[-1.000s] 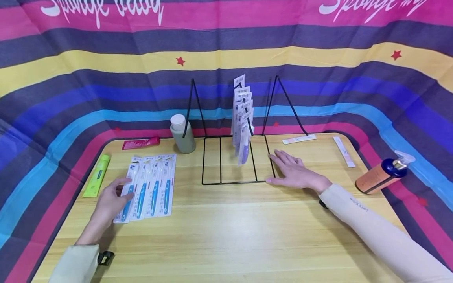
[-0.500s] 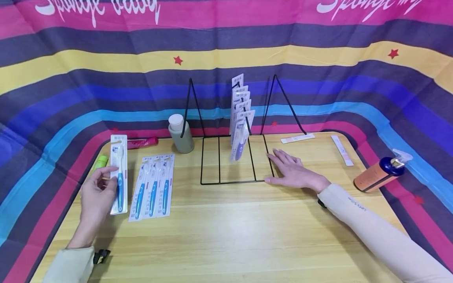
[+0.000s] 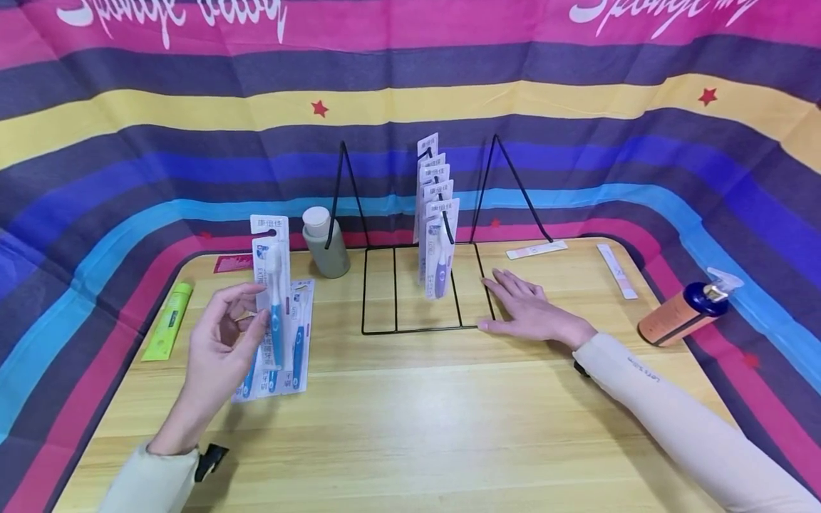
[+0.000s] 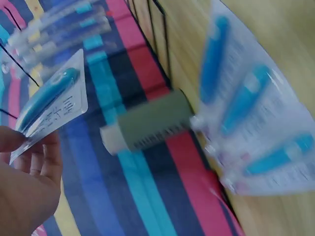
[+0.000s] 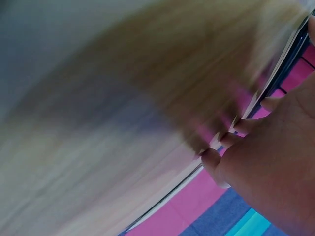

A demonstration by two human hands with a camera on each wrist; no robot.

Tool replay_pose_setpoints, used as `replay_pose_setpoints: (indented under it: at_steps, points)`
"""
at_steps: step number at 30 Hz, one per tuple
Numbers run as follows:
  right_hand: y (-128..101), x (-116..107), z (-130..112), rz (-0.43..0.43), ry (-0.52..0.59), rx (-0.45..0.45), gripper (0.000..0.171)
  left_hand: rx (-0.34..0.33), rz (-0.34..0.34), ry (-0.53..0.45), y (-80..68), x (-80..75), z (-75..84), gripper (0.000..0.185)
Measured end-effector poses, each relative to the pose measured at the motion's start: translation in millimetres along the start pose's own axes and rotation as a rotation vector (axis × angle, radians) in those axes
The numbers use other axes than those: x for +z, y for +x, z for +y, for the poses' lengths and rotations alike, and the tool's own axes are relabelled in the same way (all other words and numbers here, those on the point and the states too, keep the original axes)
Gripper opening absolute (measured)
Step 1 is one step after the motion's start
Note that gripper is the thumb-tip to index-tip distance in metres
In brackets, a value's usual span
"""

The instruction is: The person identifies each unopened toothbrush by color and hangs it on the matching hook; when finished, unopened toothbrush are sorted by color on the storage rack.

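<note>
My left hand (image 3: 224, 342) pinches a packaged blue toothbrush (image 3: 274, 313) by its left edge, upright above the table. Its card has a hanging hole at the top. Under it, partly covered in the head view, lie several more packaged blue toothbrushes (image 3: 298, 349), fanned out in the left wrist view. My right hand (image 3: 535, 313) lies flat with fingers spread, its fingertips at the right side of the black wire rack (image 3: 427, 330). From the rack's middle hook hangs a row of several packaged toothbrushes (image 3: 440, 249), the front one purple.
A grey-green bottle (image 3: 328, 249) stands left of the rack. Further left lie a yellow-green tube (image 3: 168, 322) and a red tube (image 3: 232, 263). At the right are two thin white packets (image 3: 537, 249) and an orange pump bottle (image 3: 680, 317). A striped cloth (image 3: 577, 64) surrounds the table.
My left hand has picked one packaged toothbrush up from the row, lifted it to the left, then carried it right and higher. The right hand stays at the rack.
</note>
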State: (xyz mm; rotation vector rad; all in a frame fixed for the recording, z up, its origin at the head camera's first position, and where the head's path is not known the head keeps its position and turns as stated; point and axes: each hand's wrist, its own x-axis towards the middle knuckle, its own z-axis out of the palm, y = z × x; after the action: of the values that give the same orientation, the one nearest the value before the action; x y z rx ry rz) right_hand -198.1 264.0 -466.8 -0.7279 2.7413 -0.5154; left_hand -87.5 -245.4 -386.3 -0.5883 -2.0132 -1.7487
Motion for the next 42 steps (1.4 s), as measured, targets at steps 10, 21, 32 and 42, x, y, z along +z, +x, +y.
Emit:
replay_pose_setpoints:
  at_steps: [10,21,32,42]
  points:
    - [-0.1,0.2,0.1,-0.001,-0.008,0.008,0.104,0.2,-0.036,0.015,-3.0,42.9,9.9,0.044]
    - [0.6,0.7,0.2,-0.002,0.005,0.013,0.103,0.164,-0.016,-0.003,7.0,66.9,-17.2,0.041]
    - [1.6,2.1,4.0,0.0,-0.006,0.006,0.105,0.15,-0.088,0.179,44.7,74.6,-48.4,0.056]
    - [1.4,2.5,4.8,-0.006,-0.011,0.009,0.106,-0.112,-0.172,0.087,93.5,73.5,-63.3,0.063]
